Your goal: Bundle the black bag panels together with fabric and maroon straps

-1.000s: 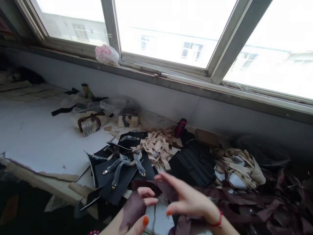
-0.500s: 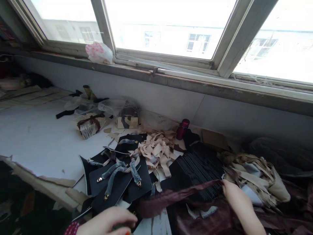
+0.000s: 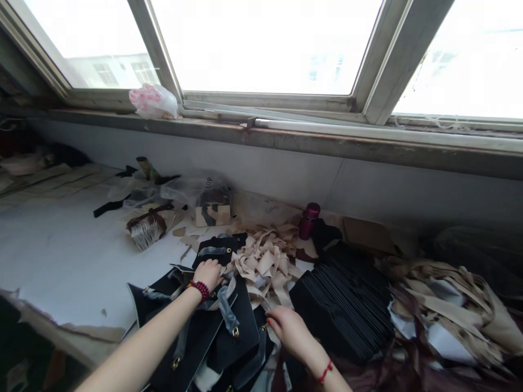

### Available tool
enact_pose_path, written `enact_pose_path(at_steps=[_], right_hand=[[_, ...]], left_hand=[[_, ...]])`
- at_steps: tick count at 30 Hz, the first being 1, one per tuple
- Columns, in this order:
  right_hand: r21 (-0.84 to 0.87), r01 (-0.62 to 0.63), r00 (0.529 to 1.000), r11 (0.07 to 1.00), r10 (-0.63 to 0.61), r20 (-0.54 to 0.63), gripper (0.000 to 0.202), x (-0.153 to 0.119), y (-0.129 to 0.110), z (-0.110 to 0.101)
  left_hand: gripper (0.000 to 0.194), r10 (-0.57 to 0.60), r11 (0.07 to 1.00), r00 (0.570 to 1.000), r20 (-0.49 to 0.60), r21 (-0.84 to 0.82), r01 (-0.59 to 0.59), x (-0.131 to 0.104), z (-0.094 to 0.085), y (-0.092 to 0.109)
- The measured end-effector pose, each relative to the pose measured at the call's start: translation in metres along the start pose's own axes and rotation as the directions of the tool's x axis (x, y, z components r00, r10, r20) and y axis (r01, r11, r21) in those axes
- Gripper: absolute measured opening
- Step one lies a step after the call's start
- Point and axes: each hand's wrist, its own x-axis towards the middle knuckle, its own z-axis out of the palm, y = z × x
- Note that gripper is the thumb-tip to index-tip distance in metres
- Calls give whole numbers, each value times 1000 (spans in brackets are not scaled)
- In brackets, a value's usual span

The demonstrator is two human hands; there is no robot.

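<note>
My left hand (image 3: 207,275), with dark red beads at the wrist, is closed over the pile of black bag panels (image 3: 241,316). Its fingers curl down among the plastic-wrapped handles, and what they grip is hidden. Gold-coloured buckles join the handles to the panels. My right hand (image 3: 288,326) is at the right side of this pile, fingers bent and pressed together beside a panel's buckle; I cannot make out anything in them. Right of it lies a neat stack of black pieces (image 3: 343,299). Dark maroon material (image 3: 368,375) lies along the front.
Beige scraps (image 3: 265,253) are heaped behind the panels, with a red flask (image 3: 309,220) beyond. More beige material (image 3: 457,305) is bundled at the right. A tied bundle of strips (image 3: 149,226) lies on the white table (image 3: 61,245). The window ledge (image 3: 327,144) runs along the back.
The maroon strip my right hand held up is let go, and that hand has moved left to the panels. My left hand has reached forward onto the pile.
</note>
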Motion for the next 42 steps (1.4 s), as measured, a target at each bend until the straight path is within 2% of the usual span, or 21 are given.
enact_pose_path(at_steps=[4,6,8,10,13,16,21,23,25,29,31,33,36,37,38,42], right_hand=[[30,28,1000,999,-28,-2,37,62,-25,30],[-46,47,999,998,-48,-18,51,93,-35,43],[-187,72,997,980,-70,15,57,120,-43,56],[-301,70,997,951,-54,59,50,140,-48,66],[-341,44,997,939,-20,75,31,154,-49,76],[-333,7,999,943,5,34,25,149,-46,74],[-288,-40,997,957,17,-80,17,120,-53,60],[-243,-61,989,968,26,-145,13,108,-64,60],[-192,-120,977,974,81,-197,13,99,-80,65],[-74,-254,932,964,223,-285,15,90,-115,92],[-3,-281,900,960,262,-349,15,89,-128,106],[74,-304,865,950,308,-396,17,87,-135,118],[162,-342,830,926,378,-410,21,84,-139,126],[175,-354,824,919,395,-407,21,84,-139,128],[184,-360,821,915,404,-404,21,84,-140,128],[203,-342,816,917,397,-421,20,90,-146,132]], left_hand=[[15,-7,997,998,64,77,2,25,18,1],[17,-20,997,996,86,71,14,32,20,-7],[21,-49,998,995,89,45,45,34,16,-19],[25,-77,997,994,83,4,77,32,7,-32],[26,-60,995,996,65,-73,64,26,-9,-50],[27,-55,985,998,23,-165,58,26,-21,-72],[31,-171,929,983,-62,-343,140,42,-29,-126],[37,-147,910,988,-53,-400,114,51,-26,-145],[45,-60,896,998,-33,-442,39,63,-18,-156],[76,131,877,991,-30,-462,-130,93,1,-159],[90,206,866,978,-25,-460,-194,107,9,-156],[89,267,854,964,-17,-459,-245,116,15,-155],[61,320,837,947,-14,-465,-290,121,19,-159],[57,325,834,946,-13,-468,-292,121,19,-162],[60,324,833,946,-13,-469,-292,121,19,-166],[97,307,844,951,-13,-459,-279,123,22,-176]])
